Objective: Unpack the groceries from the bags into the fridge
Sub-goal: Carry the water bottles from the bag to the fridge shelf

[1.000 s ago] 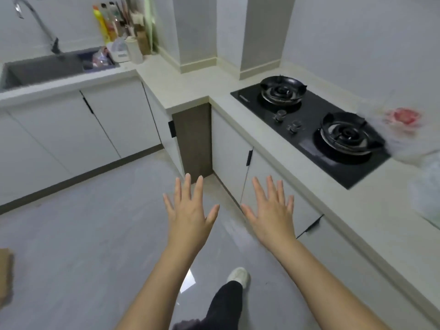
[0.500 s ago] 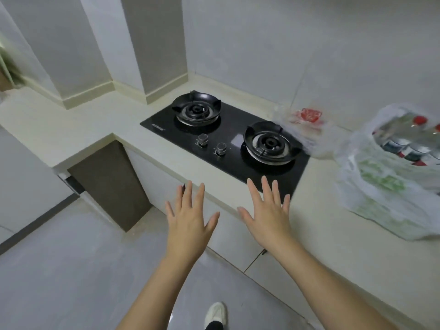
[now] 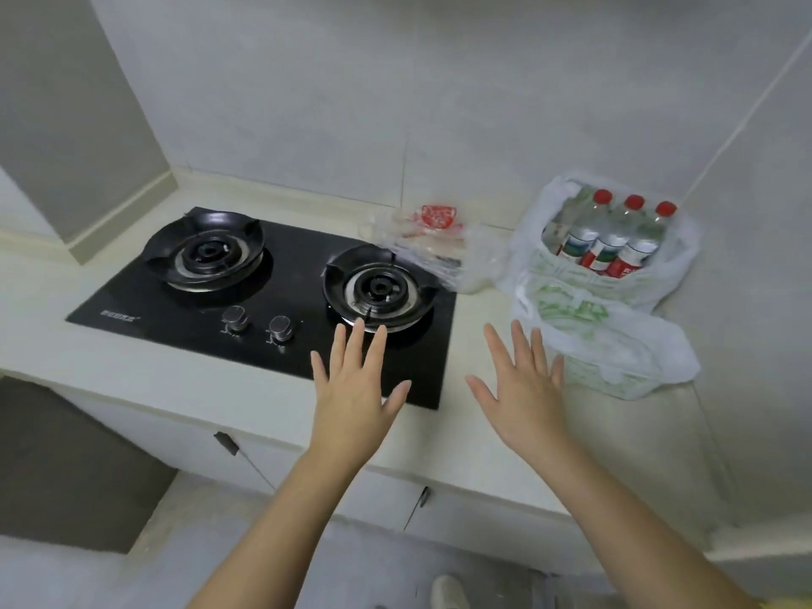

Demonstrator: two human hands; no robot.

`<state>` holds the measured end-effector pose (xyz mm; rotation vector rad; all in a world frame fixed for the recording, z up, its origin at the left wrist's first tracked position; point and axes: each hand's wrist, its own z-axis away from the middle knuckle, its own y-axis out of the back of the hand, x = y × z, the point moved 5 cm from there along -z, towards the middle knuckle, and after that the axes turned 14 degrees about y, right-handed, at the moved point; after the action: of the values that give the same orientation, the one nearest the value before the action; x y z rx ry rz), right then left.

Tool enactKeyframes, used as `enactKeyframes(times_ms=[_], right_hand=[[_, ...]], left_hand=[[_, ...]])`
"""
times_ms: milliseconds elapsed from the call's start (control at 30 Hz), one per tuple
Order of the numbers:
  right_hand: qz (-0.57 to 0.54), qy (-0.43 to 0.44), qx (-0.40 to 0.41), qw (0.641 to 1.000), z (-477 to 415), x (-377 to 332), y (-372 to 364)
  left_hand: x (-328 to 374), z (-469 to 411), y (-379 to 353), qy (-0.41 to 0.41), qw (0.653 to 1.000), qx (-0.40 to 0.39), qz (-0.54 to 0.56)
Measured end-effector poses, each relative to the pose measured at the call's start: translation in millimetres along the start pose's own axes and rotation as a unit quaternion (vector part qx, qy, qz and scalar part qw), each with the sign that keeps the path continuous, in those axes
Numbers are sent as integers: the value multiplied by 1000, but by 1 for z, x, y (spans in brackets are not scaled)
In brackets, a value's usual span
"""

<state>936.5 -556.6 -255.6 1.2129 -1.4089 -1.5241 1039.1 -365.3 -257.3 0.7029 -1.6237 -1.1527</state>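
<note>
- Hands are both stretched out in front of the person, palms down, backs to the camera, forearms reaching in from the lower edge of the view.
- The left hand is spread flat with straight fingers and holds nothing; its fingertips lie over the near edge of the black gas hob, by the right burner.
- The right hand is likewise flat, fingers splayed and empty, over the pale countertop, just beside the white plastic bag.
- I cannot tell whether either palm touches the surface below.
- That bag stands open on the counter near the wall corner, with red-capped water bottles upright inside.
- A clear plastic bag with a red print lies between the hob and the white bag.
</note>
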Motion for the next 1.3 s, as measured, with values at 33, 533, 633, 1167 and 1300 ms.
enactKeyframes(times_ms=[33, 533, 633, 1167, 1300], right_hand=[[4, -11, 7, 1000, -4, 14, 4], [15, -113, 100, 988, -115, 243, 78], [9, -126, 99, 987, -150, 285, 81], [72, -75, 90, 990, -282, 399, 88], [104, -73, 80, 989, -292, 401, 83]], left_hand=[[12, -8, -2, -12, 1000, 0, 0], [239, -144, -61, -170, 983, 16, -69], [293, -178, -81, -194, 976, 16, -95], [462, -326, -163, -282, 922, 51, -262], [481, -339, -175, -285, 912, 65, -288]])
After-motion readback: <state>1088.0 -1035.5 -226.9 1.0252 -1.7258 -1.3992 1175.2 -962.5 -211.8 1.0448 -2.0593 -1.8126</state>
